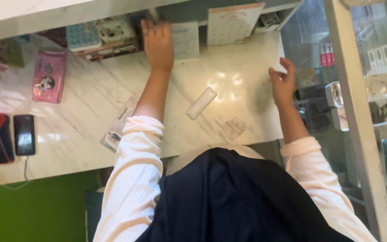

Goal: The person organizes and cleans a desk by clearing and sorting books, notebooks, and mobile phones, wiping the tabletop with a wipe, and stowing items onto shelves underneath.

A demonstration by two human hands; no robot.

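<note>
Nearest to my view: dark garment and pale sleeves, both arms stretched out over a white marble counter (90, 96). Item, under the left forearm: flat printed packet (118, 127), lying at the counter's near edge, partly hidden by the sleeve. Item, between the arms: small white oblong case (201, 103), lying free on the stone, and near it a crumpled clear wrapper (234, 127). Item, left side: black phone (24, 134) on a cable beside a red object, and farther out a pink pouch (49, 76). Right hand (283, 80): raised at the counter's right edge with fingers loosely spread, holding nothing that I can see. Left hand (158, 45): farthest out, flat and spread, palm down, on a pale printed card (185, 40) that stands against the back ledge; it presses rather than grips. I judge the card light, thin and easily bent, likely to slide on polished stone; best taken by its upper edge or a free corner, pinched gently. Beside it: a second card (232, 23), a calculator (83, 36) and stacked small boxes. Far right: glass cabinet (359, 89) with small goods.
</note>
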